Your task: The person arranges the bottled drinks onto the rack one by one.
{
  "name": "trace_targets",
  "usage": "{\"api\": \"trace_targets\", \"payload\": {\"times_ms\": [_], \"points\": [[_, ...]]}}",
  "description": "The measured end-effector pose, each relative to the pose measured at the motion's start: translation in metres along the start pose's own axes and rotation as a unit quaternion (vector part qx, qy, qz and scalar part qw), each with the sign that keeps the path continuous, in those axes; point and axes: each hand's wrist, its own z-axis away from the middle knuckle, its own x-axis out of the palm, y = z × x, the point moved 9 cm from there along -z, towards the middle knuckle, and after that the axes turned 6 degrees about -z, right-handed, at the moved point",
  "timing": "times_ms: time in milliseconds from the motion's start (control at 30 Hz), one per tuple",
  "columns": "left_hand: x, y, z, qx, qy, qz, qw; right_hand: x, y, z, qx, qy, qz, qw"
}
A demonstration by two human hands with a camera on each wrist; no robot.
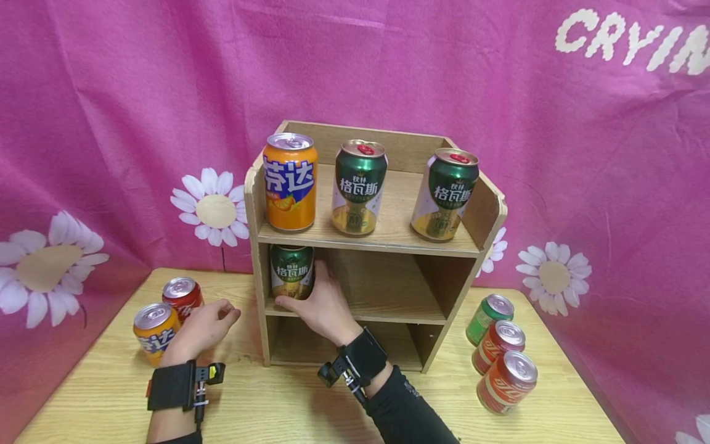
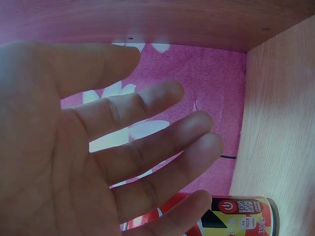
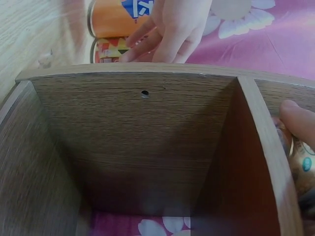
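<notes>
Green-and-gold can (image 1: 292, 271) stands at nine o'clock on the middle shelf (image 1: 399, 305), gripped by my right hand (image 1: 327, 305); my loose left hand (image 1: 202, 330) holds nothing. Three cans (image 1: 359, 188) are shelved above; five cans (image 1: 507, 382) on the desk (image 1: 266, 407) remain unshelved.

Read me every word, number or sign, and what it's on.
"CRYIN", cut off: cloth
"芬达": shelf orange can, table orange can
"秋林 格瓦斯": lower green-gold can, top-middle one, top-right one
"330", power symbol: left red can
Too small or angled to read: right green can, right red cans, fine print
</notes>
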Motion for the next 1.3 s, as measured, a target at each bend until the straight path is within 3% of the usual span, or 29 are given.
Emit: {"api": "trace_targets", "payload": {"times_ms": [1100,1300], "points": [[0.0,0.0044,0.001,0.006,-0.005,0.005,1.0,-0.0007,0.0002,-0.0006,0.005,-0.015,-0.006,0.9999],[0.0004,0.0041,0.0011,0.005,-0.005,0.006,1.0,-0.0039,-0.0009,-0.0008,0.014,-0.043,-0.032,0.9985]]}}
